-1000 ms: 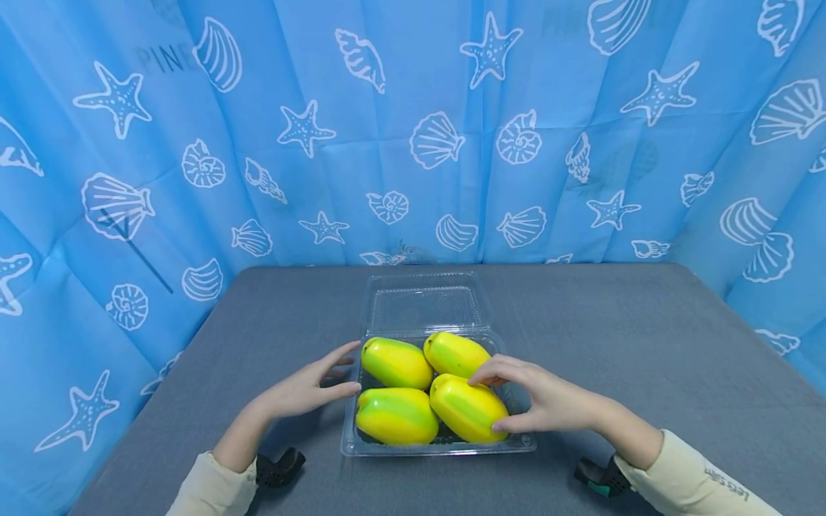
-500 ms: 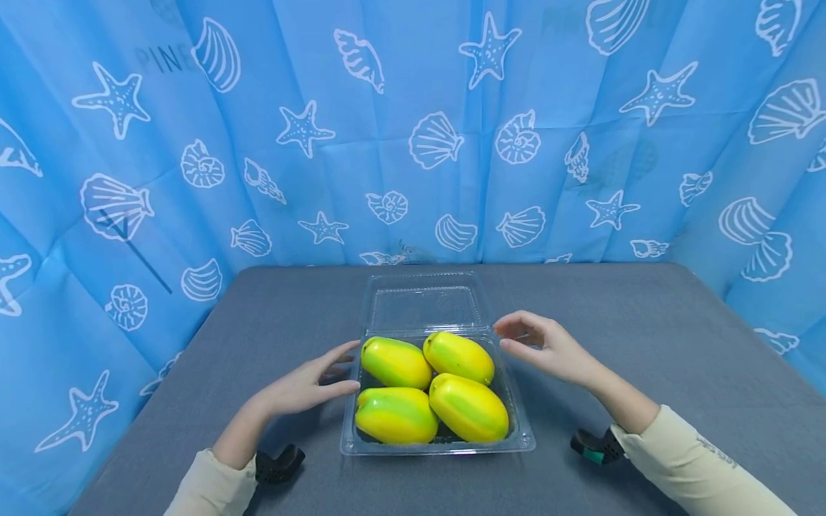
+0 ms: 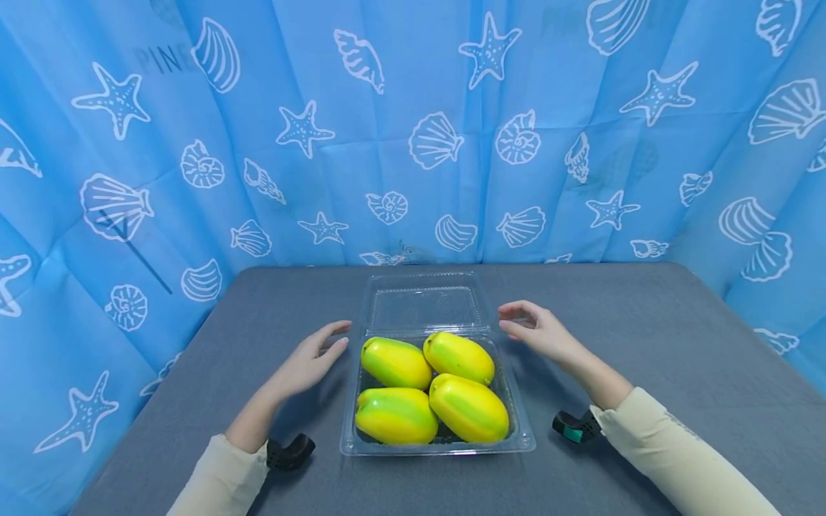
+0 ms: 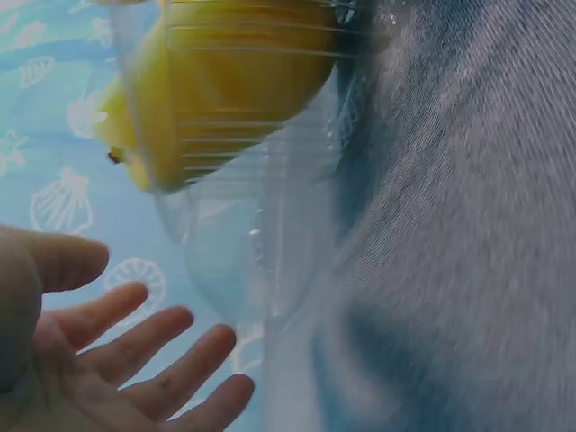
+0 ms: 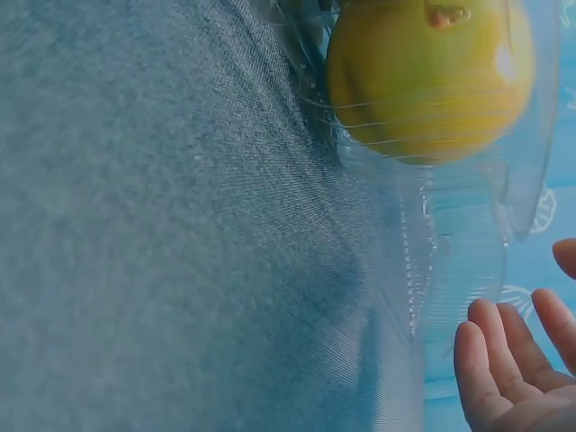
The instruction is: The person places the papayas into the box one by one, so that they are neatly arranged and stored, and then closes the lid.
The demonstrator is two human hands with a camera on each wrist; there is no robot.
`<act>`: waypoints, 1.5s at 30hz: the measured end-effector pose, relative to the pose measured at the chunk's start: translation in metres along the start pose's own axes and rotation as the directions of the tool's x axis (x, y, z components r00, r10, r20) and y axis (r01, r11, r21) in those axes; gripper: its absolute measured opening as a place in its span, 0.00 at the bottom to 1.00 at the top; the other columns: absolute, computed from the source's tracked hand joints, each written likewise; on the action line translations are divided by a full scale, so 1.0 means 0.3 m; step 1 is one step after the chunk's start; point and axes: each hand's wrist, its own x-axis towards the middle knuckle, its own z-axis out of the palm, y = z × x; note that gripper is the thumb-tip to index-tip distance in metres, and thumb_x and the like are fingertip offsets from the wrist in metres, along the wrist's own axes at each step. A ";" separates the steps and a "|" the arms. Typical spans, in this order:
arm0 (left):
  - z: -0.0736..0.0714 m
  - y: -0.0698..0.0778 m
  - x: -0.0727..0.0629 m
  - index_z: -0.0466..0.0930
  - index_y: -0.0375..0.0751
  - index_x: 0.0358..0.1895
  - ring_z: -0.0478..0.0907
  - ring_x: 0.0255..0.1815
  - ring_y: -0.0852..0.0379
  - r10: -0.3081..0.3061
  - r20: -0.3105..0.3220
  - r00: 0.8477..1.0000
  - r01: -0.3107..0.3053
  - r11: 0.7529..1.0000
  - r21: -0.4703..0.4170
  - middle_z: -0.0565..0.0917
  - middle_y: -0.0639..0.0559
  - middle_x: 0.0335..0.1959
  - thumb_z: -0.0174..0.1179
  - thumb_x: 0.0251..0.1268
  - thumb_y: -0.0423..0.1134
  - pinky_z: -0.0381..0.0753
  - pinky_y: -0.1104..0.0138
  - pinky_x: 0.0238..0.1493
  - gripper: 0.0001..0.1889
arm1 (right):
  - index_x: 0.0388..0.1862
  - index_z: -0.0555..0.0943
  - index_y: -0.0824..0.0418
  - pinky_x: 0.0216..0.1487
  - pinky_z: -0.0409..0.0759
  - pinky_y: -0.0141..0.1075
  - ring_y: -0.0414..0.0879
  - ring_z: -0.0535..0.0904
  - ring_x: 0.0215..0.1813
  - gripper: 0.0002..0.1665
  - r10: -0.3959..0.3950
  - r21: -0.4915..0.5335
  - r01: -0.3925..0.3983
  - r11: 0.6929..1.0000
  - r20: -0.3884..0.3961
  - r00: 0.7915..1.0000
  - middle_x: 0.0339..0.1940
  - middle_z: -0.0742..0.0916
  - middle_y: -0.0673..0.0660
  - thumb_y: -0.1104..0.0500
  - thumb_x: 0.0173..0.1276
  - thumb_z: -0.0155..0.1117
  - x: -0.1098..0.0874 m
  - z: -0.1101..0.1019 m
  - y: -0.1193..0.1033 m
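A clear plastic clamshell box point(image 3: 439, 449) stands on the table with its lid point(image 3: 426, 308) folded back, away from me. Several yellow-green mango-like fruits lie in its base, among them a front right fruit point(image 3: 469, 408) and a back left fruit point(image 3: 396, 363). My left hand point(image 3: 312, 360) hovers left of the box near the hinge, fingers spread and holding nothing. On the other side my right hand point(image 3: 540, 331) hangs beside the lid's right edge, fingers relaxed and bent a little, apart from the plastic. Both wrist views show the fruit point(image 4: 243, 72) through the box wall.
A grey cloth point(image 3: 645, 344) covers the table. Behind it and at both sides hangs a blue curtain point(image 3: 413, 107) with white shells and starfish. Black wrist-worn devices, such as the left one point(image 3: 290, 453), sit under each wrist.
My right hand let go of the front right fruit and moved back and up beside the lid. My left hand lifted off the box's left side and moved back too. The fruits lie still.
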 end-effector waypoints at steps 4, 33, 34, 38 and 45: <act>0.017 -0.005 0.028 0.57 0.39 0.70 0.60 0.71 0.40 -0.033 -0.041 0.999 0.030 0.997 -0.073 0.64 0.38 0.69 0.43 0.75 0.43 0.61 0.45 0.69 0.25 | 0.64 0.64 0.67 0.58 0.78 0.47 0.61 0.73 0.62 0.30 0.051 0.049 -0.053 0.997 0.027 0.998 0.64 0.71 0.68 0.52 0.70 0.55 0.021 0.009 0.006; 0.051 -0.009 0.085 0.53 0.43 0.72 0.67 0.67 0.40 -0.119 0.003 0.993 0.115 0.957 -0.267 0.60 0.39 0.71 0.42 0.75 0.44 0.69 0.50 0.66 0.26 | 0.70 0.57 0.66 0.62 0.75 0.45 0.62 0.69 0.66 0.34 0.133 0.174 -0.140 0.975 0.051 0.990 0.70 0.65 0.68 0.57 0.70 0.55 0.097 0.039 0.018; 0.051 -0.008 0.086 0.53 0.43 0.72 0.67 0.67 0.40 -0.116 -0.001 0.993 0.112 0.958 -0.265 0.60 0.39 0.71 0.42 0.75 0.44 0.69 0.50 0.66 0.26 | 0.70 0.57 0.66 0.62 0.75 0.45 0.62 0.68 0.66 0.33 0.130 0.172 -0.136 0.976 0.048 0.990 0.70 0.65 0.68 0.58 0.70 0.55 0.098 0.039 0.017; 0.048 0.001 0.087 0.54 0.42 0.72 0.67 0.66 0.40 -0.111 -0.014 0.994 0.103 0.961 -0.258 0.60 0.38 0.71 0.41 0.75 0.42 0.69 0.49 0.65 0.25 | 0.70 0.58 0.66 0.62 0.75 0.45 0.61 0.68 0.66 0.33 0.117 0.178 -0.121 0.977 0.031 0.993 0.70 0.65 0.68 0.59 0.70 0.55 0.100 0.041 0.014; 0.046 0.001 0.088 0.55 0.44 0.71 0.68 0.66 0.42 -0.100 -0.023 0.995 0.090 0.960 -0.266 0.61 0.40 0.71 0.42 0.75 0.44 0.70 0.51 0.65 0.25 | 0.70 0.58 0.66 0.61 0.76 0.45 0.61 0.68 0.66 0.33 0.106 0.193 -0.109 0.975 0.023 0.994 0.69 0.66 0.67 0.60 0.69 0.55 0.100 0.039 0.009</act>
